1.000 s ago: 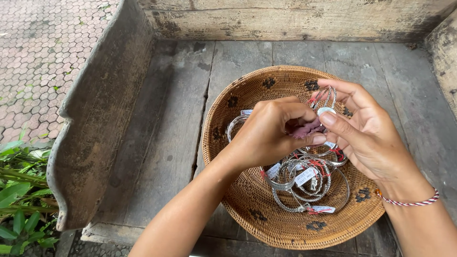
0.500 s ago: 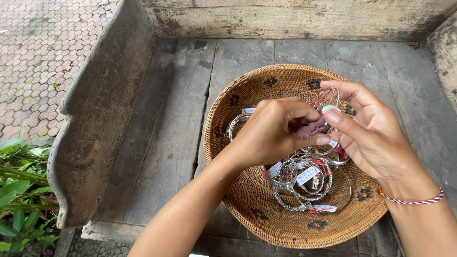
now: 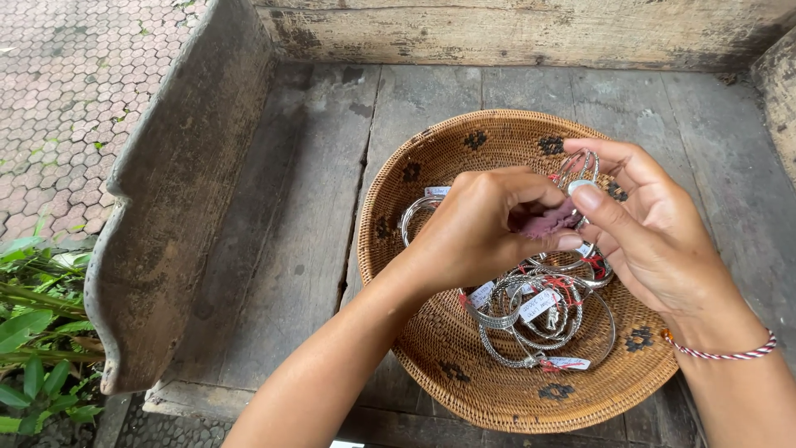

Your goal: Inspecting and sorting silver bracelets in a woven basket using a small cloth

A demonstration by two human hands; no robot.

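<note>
Both forearms are bare and sleeveless; a red-and-white twisted cord bracelet point(image 3: 723, 352) circles the right wrist.

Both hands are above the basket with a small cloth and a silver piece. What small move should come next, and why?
Probably rub on, turning the silver piece a little in the right hand. The left hand presses the pink cloth against it, and only part of its surface meets the cloth. The other silver bangles lie tagged in the woven basket below.

Woven rattan basket point(image 3: 464, 365), shiny metal bangles point(image 3: 531, 328)
</note>
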